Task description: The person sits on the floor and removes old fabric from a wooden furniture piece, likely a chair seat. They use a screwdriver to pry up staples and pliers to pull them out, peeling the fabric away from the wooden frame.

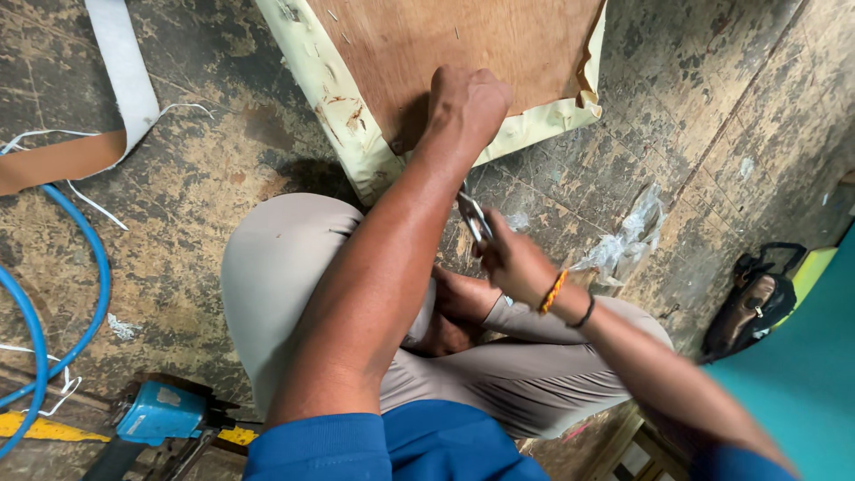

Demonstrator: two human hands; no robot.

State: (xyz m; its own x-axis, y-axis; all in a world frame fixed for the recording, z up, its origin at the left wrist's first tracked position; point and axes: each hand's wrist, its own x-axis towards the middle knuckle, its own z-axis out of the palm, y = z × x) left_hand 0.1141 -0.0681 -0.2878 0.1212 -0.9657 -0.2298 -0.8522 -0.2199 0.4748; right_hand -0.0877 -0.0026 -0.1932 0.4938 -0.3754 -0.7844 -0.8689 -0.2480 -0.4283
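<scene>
Keep left hand (468, 102), fisted shut, pressing brown plywood panel with cream fabric edging (463, 40) at twelve o'clock. Bring metal pliers (475, 216), gripped in closed right hand (517, 263), squarely to near edge; pull low, steadily, avoiding tears.

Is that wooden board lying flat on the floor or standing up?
Lying flat. The board rests face-up on the worn floor, its pale fabric edging spread beneath, and the left hand presses down on it.
</scene>
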